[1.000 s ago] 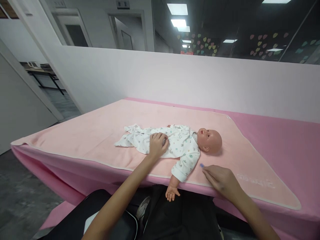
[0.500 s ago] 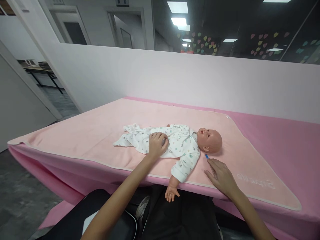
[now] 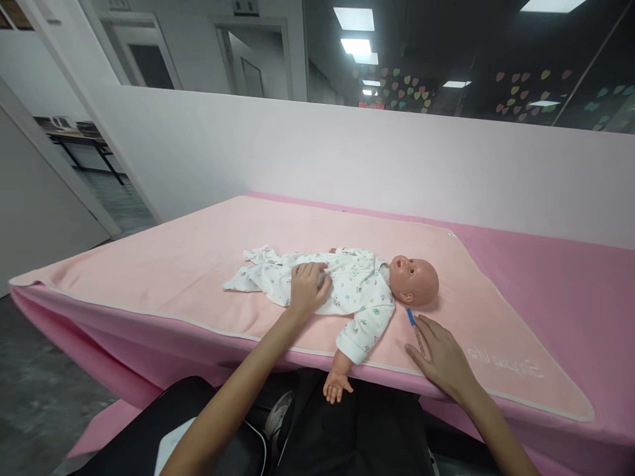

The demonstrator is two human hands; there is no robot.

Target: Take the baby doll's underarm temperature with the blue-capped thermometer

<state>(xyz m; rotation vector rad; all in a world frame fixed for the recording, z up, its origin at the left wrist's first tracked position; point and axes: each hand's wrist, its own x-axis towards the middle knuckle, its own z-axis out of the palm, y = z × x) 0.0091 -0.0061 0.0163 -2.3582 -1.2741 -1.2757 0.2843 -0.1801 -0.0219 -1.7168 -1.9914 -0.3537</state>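
A baby doll (image 3: 361, 281) in white patterned sleepwear lies on its back, its head (image 3: 419, 281) to the right and one bare hand hanging past the table's edge. On its belly rests my left hand (image 3: 306, 291), fingers bent over the cloth and the thumb apart from them. My right hand (image 3: 441, 354) lies on the blanket below the doll's head, open, with thumb and fingers apart. Between them is a thin, clear stick with a blue end (image 3: 411, 317), looking like a thermometer; its lower end is partly hidden by the hand.
A peach blanket (image 3: 198, 244) covers much of the pink tablecloth (image 3: 560, 277). Behind the table stands a white half wall (image 3: 347, 152) with dark glass above. A black chair (image 3: 193, 396) is at the near edge, beside my legs.
More of the blue-ended stick shows beside my right hand, whose fingers have drawn slightly away from it. My left hand stays on the doll's belly.
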